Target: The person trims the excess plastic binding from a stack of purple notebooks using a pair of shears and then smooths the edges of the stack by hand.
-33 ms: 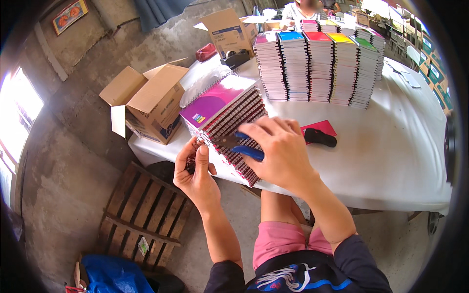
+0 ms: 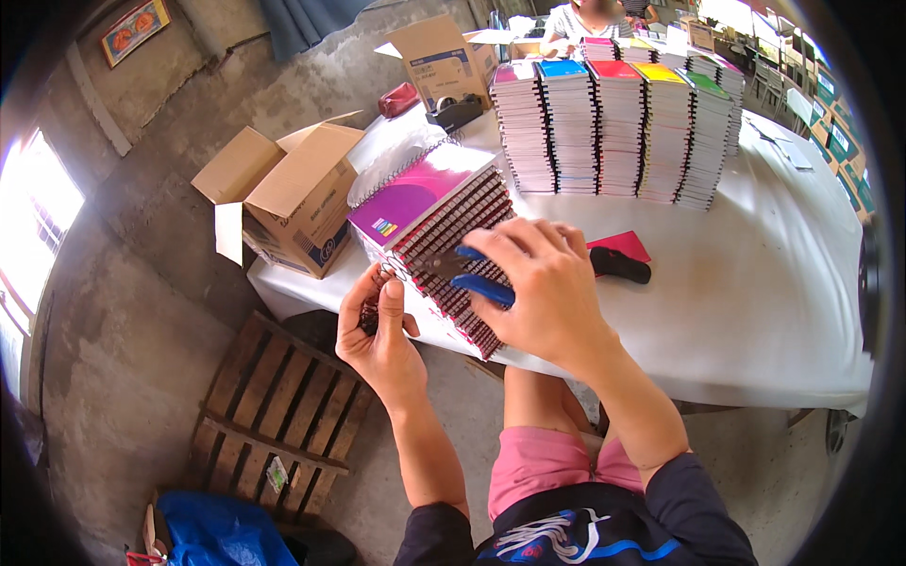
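Head view: the stack of spiral-bound notebooks [image 2: 415, 200], purple cover uppermost, stands at the centre of the frame on the white-covered worktop [image 2: 746, 292]. Right hand [image 2: 547, 292], right of centre: grip curled around blue-handled pliers [image 2: 485, 289], their metal tip directed at the bindings; contact cannot be determined. Left hand [image 2: 385, 344], left of centre: grip narrow, pinching a dark wiry bundle [image 2: 369, 316] beside the stack's lower left corner. Taller notebook stacks [image 2: 618, 132] occupy the upper right; an opened cardboard box [image 2: 304, 200], the upper left.

Framed picture [image 2: 135, 33] on grey wall [image 2: 212, 90]
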A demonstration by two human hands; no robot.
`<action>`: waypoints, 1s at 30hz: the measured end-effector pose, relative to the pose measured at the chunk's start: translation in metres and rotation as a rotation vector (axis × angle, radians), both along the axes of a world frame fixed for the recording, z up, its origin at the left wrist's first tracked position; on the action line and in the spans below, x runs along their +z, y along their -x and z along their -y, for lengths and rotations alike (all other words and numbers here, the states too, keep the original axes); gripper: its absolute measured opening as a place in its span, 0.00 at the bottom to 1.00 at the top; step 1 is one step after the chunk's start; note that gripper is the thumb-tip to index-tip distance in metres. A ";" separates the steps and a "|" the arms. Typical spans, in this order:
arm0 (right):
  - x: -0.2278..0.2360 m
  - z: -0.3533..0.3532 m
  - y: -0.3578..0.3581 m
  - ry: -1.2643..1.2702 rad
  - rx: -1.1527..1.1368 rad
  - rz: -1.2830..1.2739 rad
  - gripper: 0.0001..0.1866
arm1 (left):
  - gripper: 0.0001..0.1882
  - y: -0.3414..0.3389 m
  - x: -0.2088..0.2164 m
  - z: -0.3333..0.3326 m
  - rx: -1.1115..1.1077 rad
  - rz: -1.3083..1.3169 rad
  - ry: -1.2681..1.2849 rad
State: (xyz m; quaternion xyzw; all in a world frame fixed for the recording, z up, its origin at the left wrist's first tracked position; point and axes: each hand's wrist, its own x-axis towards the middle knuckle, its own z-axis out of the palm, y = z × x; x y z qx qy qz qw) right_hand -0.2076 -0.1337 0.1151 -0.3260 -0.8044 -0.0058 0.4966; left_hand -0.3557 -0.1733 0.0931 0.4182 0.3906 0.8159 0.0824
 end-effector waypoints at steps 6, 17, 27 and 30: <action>0.006 0.000 0.004 -0.042 -0.075 0.021 0.24 | 0.09 -0.005 0.001 -0.001 0.040 -0.047 -0.018; 0.002 -0.006 0.008 0.107 0.026 0.019 0.20 | 0.09 -0.002 0.003 0.001 0.027 -0.107 0.024; -0.016 -0.023 -0.038 0.191 0.241 -0.289 0.17 | 0.12 0.062 -0.018 0.016 -0.074 0.299 -0.162; -0.089 -0.045 -0.084 0.406 0.018 -0.374 0.16 | 0.14 0.093 -0.039 -0.013 -0.166 0.611 -0.091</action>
